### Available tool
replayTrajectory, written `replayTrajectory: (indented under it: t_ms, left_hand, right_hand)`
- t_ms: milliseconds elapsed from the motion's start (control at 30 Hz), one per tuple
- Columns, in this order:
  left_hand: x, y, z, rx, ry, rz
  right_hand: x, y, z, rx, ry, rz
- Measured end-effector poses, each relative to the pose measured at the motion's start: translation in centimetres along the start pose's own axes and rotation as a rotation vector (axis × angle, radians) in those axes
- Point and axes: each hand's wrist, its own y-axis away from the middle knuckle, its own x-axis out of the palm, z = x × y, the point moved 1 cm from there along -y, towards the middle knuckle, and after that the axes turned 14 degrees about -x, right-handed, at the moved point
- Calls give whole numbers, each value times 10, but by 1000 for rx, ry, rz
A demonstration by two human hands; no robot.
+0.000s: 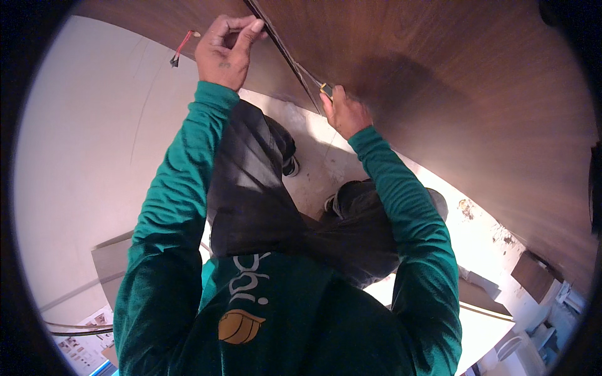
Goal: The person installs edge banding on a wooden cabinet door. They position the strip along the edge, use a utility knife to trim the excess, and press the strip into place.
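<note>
My left hand (224, 49) is raised at the top of the head view, its fingers pinched on a thin edge strip (282, 51) that runs along the edge of a dark brown wood panel (439, 94). My right hand (343, 111) sits lower on the same edge and grips a small tool with a yellow and black tip (326, 89) pressed against the strip. Both arms wear green sleeves. What lies under the right palm is hidden.
A red wire with a dark end (180, 50) hangs by the panel's left corner. A pale wall (81, 156) fills the left. My shoes stand on a dusty floor (320, 156). Board offcuts (533, 276) and a grey panel (110, 263) lie low.
</note>
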Motion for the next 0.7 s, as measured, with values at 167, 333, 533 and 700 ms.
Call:
replayTrajectory:
  t_ms: [167,333,533,700]
  left_hand:
    - [3,13,27,-87,-34,-12]
    - [4,21,59,-113,-297,77]
    - [2,30,63,-264,-494,265]
    - [3,25,70,-173,-447,260]
  right_hand:
    - [6,6,-7,-6,28,37]
    - [2,22,-13,27,27,98]
    - [-12,54,4,431,-298,415]
    - [20,72,-39,859,-618,744]
